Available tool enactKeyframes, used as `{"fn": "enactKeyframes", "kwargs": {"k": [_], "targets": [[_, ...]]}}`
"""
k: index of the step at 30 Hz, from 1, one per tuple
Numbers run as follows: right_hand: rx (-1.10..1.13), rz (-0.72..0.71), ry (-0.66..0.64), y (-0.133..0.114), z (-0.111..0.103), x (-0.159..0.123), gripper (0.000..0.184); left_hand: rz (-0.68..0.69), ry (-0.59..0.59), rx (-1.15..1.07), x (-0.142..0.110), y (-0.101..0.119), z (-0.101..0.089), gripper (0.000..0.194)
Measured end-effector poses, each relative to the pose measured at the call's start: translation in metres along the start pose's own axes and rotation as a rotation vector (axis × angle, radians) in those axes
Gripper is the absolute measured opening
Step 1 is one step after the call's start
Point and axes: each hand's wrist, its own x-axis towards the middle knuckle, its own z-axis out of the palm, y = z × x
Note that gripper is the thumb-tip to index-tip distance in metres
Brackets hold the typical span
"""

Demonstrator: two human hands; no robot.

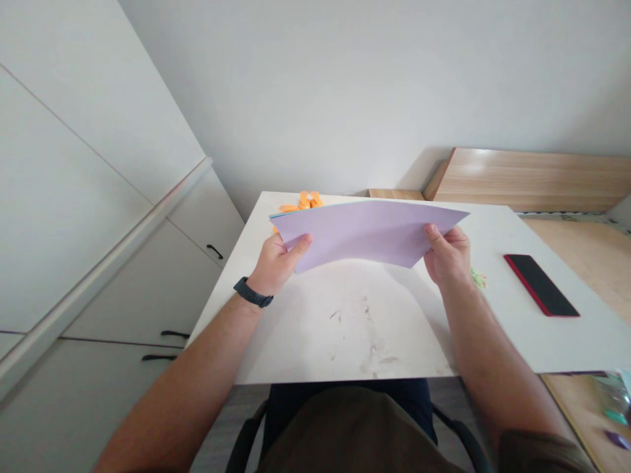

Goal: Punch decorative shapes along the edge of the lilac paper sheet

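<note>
Left hand [276, 261] and right hand [447, 256] pinch the paper [359, 230] mid-frame; probably light, bendy, easily creased, best held by opposite ends.

The white bench [296, 351] is marked by dark smudges [388, 360] towards its near edge. Orange pieces [309, 201] are seen at its far edge, close to the far left corner, partly hidden from view. A small pale-green piece [478, 278] is set in from the right edge, and between it and that edge a flat black item [542, 286] with a red side is laid. Beyond the far right corner, a wooden panel [532, 176] is placed against the plain wall [345, 98]. Past the left edge, white cupboards [118, 282] are fitted with black handles [160, 357].
</note>
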Motion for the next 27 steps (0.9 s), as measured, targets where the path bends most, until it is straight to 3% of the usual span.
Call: {"fn": "enactKeyframes", "kwargs": {"k": [7, 20, 27], "targets": [[-0.032, 0.193, -0.125, 0.011, -0.005, -0.002, 0.036, -0.057, 0.015, 0.057, 0.001, -0.008, 0.001, 0.055], [-0.117, 0.220, -0.141, 0.018, -0.001, -0.007, 0.044, -0.043, 0.040, 0.155, 0.000, -0.004, 0.002, 0.061], [-0.131, 0.221, -0.151, 0.020, 0.000, -0.008, 0.053, -0.018, 0.059, 0.177, -0.001, -0.004, 0.004, 0.056]]}}
